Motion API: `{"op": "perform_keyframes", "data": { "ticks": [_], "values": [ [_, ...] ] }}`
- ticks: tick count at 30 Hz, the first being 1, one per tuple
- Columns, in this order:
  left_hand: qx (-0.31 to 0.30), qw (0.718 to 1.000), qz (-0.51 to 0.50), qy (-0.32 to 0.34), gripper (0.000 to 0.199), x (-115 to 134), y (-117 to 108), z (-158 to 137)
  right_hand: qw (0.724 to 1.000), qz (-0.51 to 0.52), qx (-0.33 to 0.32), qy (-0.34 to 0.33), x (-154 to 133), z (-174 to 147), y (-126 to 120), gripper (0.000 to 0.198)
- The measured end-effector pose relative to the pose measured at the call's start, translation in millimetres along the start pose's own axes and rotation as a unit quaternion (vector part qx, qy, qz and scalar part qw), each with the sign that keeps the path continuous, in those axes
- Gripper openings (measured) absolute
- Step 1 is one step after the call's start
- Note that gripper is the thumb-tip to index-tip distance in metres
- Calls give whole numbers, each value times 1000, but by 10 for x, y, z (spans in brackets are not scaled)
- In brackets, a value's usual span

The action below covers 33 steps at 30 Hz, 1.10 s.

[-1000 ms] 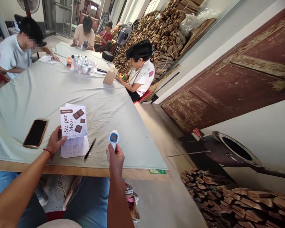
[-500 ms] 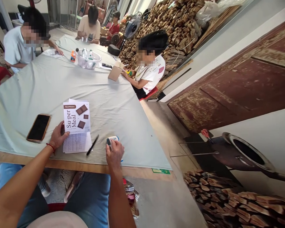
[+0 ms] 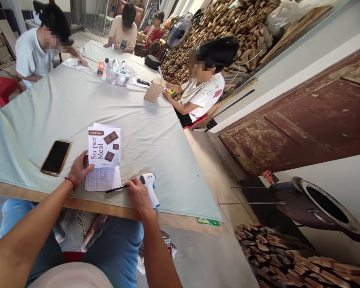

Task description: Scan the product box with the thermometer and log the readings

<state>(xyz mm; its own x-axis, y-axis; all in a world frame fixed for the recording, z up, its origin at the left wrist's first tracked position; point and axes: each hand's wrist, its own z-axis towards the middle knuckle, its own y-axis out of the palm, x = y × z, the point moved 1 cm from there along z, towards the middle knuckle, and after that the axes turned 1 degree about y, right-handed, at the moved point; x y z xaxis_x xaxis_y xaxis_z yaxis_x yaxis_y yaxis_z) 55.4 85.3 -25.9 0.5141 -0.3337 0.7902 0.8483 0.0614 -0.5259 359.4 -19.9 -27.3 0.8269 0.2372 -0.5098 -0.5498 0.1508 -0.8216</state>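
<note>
Right hand [image 3: 139, 195] pinching pen [image 3: 115, 189] by one end; hands working apart. Thermometer [image 3: 152, 193] lying beside right hand on cloth [image 3: 171, 156], ungrasped. Progress, judged: pen in fingers, writing not yet starting. Left hand [image 3: 80, 169] holding card [image 3: 96, 160] above printed sheet [image 3: 102, 179], small print unreadable. Card showing "NutriMotion", "Su-per Meal".

Passage: the broad stretch of tablecloth [image 3: 138, 134] between the booklet [image 3: 104, 147] and the tub [image 3: 121, 81], and the strip right of the thermometer [image 3: 150, 189]. Obstacles: the thermometer lies just beside the right hand [image 3: 139, 194]; the pen [image 3: 115, 189] bridges hand and paper sheet [image 3: 102, 179]; a narrow lane separates phone [image 3: 56, 157] and left hand [image 3: 80, 168].
</note>
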Motion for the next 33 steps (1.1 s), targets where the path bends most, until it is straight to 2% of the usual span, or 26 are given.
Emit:
{"op": "perform_keyframes", "data": {
  "ticks": [3,6,8,9,12,14,18,22,33],
  "values": [
    [0,1000,4,2,73,9,6,-3,987,124,94,46,-71,-84,-24,11],
    [-2,1000,3,7,73,18,9,-2,930,278,201,131,-295,-128,77,12],
    [-4,1000,-2,6,72,23,9,0,892,362,223,152,-501,-124,184,12],
    [-6,1000,-3,5,71,27,8,0,885,385,218,148,-602,-112,237,12],
    [-10,1000,4,5,71,40,3,-1,895,388,186,122,-823,-60,377,13],
    [-10,1000,8,6,72,51,2,-4,906,370,165,122,-872,-33,460,13],
    [-10,1000,1,9,71,63,11,-6,916,349,129,153,-827,-29,590,13],
    [-12,1000,0,12,73,60,20,-10,919,328,135,169,-781,-66,624,13],
    [-15,1000,20,0,76,91,4,-30,949,256,119,139,-744,-80,671,10]
  ]
}}
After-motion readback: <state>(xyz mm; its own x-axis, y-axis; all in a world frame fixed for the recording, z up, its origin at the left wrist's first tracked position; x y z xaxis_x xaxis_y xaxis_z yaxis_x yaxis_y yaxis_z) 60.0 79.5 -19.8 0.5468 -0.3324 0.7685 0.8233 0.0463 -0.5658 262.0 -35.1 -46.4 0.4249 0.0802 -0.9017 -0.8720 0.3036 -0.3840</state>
